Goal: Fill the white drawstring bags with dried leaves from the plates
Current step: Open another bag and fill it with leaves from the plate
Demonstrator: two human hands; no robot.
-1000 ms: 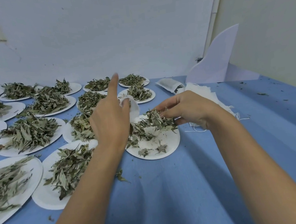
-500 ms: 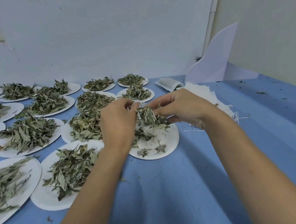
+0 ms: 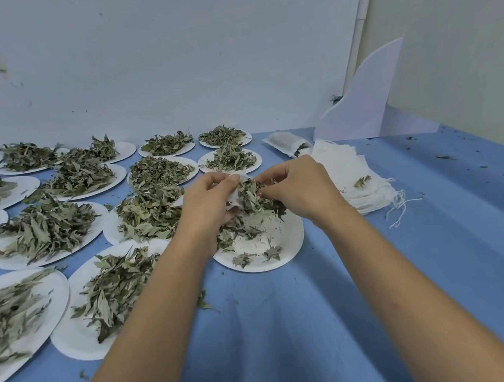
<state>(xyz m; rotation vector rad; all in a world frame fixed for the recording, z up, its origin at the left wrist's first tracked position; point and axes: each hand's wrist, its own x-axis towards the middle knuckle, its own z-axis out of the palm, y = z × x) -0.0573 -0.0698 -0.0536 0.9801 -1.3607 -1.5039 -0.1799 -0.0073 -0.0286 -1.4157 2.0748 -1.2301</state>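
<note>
Both forearms reach forward. The left hand grips a bag above a plate; the right hand pinches leaves at its mouth. Full plates crowd left; blue cloth spreads nearer.

Blue-clothed table: leaf-heaped white plates left, bag stack right, filled bag behind, leaf crumbs scattered.

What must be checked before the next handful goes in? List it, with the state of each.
1. Left hand grips the white bag: ok.
2. Right hand pinches leaves at the bag's mouth: ok.
3. Bag held above the plate to catch spills: ok.
4. Room left inside the bag: cannot tell, hidden by hands and leaves.
5. Stack of empty bags beside the plate: ok.
</note>
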